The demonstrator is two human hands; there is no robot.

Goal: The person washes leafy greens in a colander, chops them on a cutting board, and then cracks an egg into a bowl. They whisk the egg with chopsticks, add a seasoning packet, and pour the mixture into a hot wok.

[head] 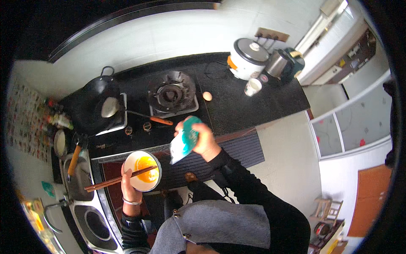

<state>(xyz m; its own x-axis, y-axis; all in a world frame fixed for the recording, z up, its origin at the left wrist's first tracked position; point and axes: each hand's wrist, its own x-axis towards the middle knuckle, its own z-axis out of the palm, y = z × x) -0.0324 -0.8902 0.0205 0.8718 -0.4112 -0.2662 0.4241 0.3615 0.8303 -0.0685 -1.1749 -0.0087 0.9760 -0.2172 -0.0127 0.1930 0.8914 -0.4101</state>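
My left hand [129,190] holds a white bowl [129,162] by its side, and its thumb presses a pair of brown wooden chopsticks [108,183] across the rim. Beaten or broken egg [146,168], orange-yellow, lies in the bowl. To the right and a little higher, my right hand [203,138] is closed around a green and white plastic packet [187,138], tilted with its white end down towards the bowl. The packet and bowl are apart. A whole egg [207,96] rests on the black counter [228,108] beyond the right hand.
A black wok [92,95] with an orange-handled ladle [111,107] sits on the left burner. The bare right burner [171,93] is beside it. Farther right stand a rice cooker [249,60], a white cup [253,87] and a metal kettle [277,63]. A double sink [79,201] is at left.
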